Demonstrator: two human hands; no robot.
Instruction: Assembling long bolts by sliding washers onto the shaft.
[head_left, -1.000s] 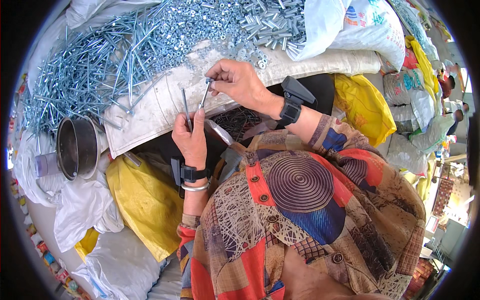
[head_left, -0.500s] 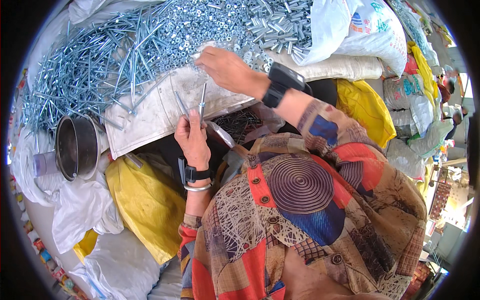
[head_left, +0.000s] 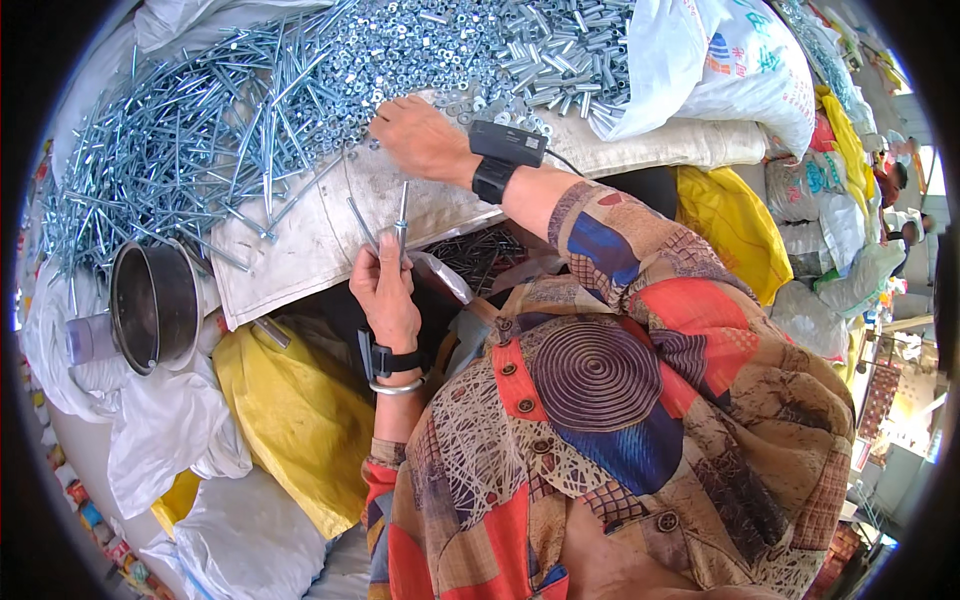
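Observation:
Two long metal bolts stick up from my left hand (head_left: 386, 290), which pinches them between thumb and fingers in front of the white cloth edge. The right-hand bolt (head_left: 403, 212) stands nearly upright, with a wider metal piece around its lower part. The other bolt (head_left: 361, 221) leans to the left. My right hand (head_left: 422, 140) is at the near edge of the heap of nuts (head_left: 400, 65), its fingers bent down and together. Whatever its fingertips hold is hidden. Flat washers (head_left: 485, 110) lie just right of it.
Loose long bolts (head_left: 190, 140) cover the far left of the white cloth (head_left: 290, 235). Short metal sleeves (head_left: 565, 50) lie far right beside a white sack (head_left: 735, 70). A dark round pan (head_left: 155, 308) stands at left, near a yellow sack (head_left: 290, 420); another yellow sack (head_left: 730, 230) is right.
My right hand has moved left and slightly nearer along the edge of the nuts, its fingers now bent down. My left hand still holds the bolts and has dropped slightly.

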